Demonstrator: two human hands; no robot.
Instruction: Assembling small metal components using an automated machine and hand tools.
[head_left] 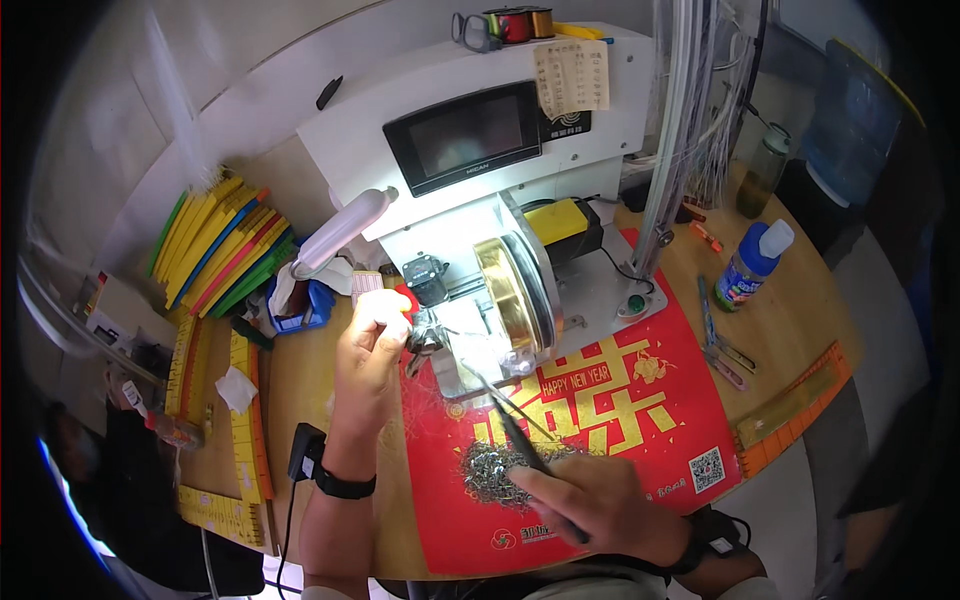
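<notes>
My left hand is raised beside the machine's lit work head, its thumb and fingertips pinched together. Glare washes out the fingertips, so what they pinch cannot be made out; a small red part shows just behind them. My right hand grips a slim black tool with a thin metal tip, whose exact kind I cannot tell. Its tip points up and left to the small metal platform below the gold-rimmed wheel. A heap of small silvery metal pieces lies by the right hand.
A white machine with a dark screen stands at the back. Under it lies a red printed sheet. Stacked yellow and coloured strips are at left; a blue bottle, pliers and yellow ruler-like strips at right.
</notes>
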